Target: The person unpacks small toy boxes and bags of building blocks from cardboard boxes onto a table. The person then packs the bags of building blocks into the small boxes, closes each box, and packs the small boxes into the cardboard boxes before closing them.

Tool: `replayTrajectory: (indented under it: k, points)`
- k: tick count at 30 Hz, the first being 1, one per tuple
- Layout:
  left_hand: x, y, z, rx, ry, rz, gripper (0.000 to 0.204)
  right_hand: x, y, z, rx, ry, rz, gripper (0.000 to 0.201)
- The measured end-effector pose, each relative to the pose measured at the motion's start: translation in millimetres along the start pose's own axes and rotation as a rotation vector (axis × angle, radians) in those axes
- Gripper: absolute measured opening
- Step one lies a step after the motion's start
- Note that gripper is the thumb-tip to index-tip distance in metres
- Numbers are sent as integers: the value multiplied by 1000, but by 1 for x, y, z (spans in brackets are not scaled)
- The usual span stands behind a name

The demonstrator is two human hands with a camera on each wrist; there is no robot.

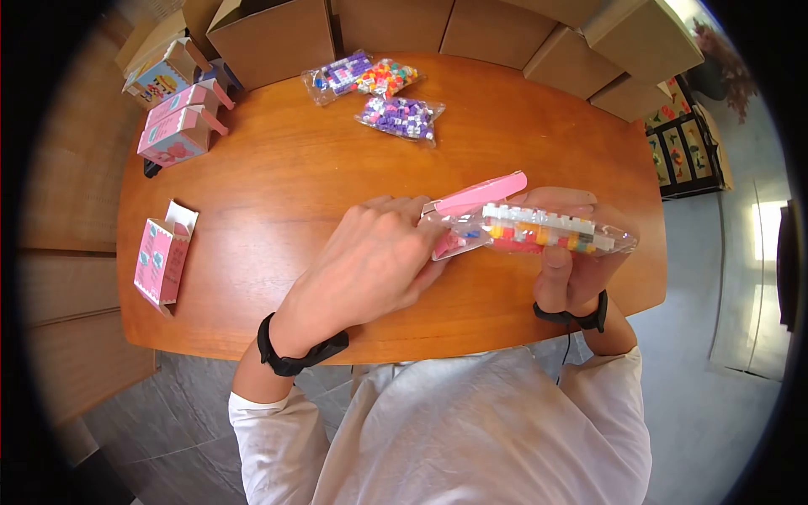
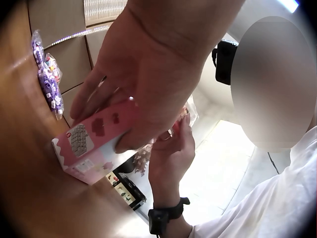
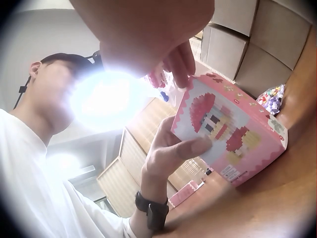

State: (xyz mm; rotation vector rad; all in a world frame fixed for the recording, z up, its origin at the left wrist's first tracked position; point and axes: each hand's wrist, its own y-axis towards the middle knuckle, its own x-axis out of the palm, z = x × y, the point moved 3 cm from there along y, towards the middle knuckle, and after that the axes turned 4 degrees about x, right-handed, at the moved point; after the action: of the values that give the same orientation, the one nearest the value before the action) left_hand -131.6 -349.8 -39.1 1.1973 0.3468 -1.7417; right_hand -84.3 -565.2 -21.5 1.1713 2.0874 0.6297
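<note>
My left hand [image 1: 370,257] grips a pink toy-brick box [image 3: 228,134], its thumb across the printed front in the right wrist view. A pink flap [image 1: 484,194] sticks out at the box's top in the head view, where the hand hides most of the carton. Between the thumb and fingers of my right hand [image 1: 568,282] is a clear plastic bag [image 1: 547,229] of white, yellow, orange and red toy bricks. The bag's left end overlaps the box's open end. In the left wrist view, the box [image 2: 94,141] is tilted close over the wooden table.
Bags of small bricks [image 1: 400,118] lie at the table's back. Pink boxes [image 1: 181,126] stand at the back left, and another opened pink box [image 1: 164,261] lies at the left. Cardboard boxes [image 1: 387,29] line the far edge. Beyond the table's right side is a black-framed rack [image 1: 686,151].
</note>
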Motion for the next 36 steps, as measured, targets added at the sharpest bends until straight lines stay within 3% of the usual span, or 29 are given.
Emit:
replayTrajectory:
  k: [4,6,9,13,15,22,25,27,28,30,33,36]
  points:
    - [-5,4,5,35,21,31,15,3,-4,-1,-13,65,-24,21]
    - [-7,8,10,40,176,-22,13,6,-2,-2,-130,89,13,21]
    - [-4,13,15,-14,201,-122,18,6,-1,-1,-67,174,34,21]
    - [3,17,12,-3,227,-78,19,8,-4,-7,-71,154,159,20]
    - [4,14,9,21,101,17,18,4,-7,-9,22,57,44,19]
    - [2,16,21,68,114,4,9,-2,-14,-11,43,-60,-77,24]
    - [0,16,21,38,101,-30,13,-1,-20,-6,56,66,90,23]
    - [-1,12,18,66,101,-9,16,-1,-20,-4,71,-36,133,36]
    - [-4,11,18,68,99,-13,16,-5,-20,-3,75,-36,137,36]
    - [-10,9,19,-75,93,-186,29,-11,-19,-6,62,-10,-11,24]
    - [-18,10,22,-51,5,-163,37,-5,-12,-8,-66,57,17,23]
    - [-19,8,20,-102,-61,-90,42,2,-5,-2,-25,267,14,18]
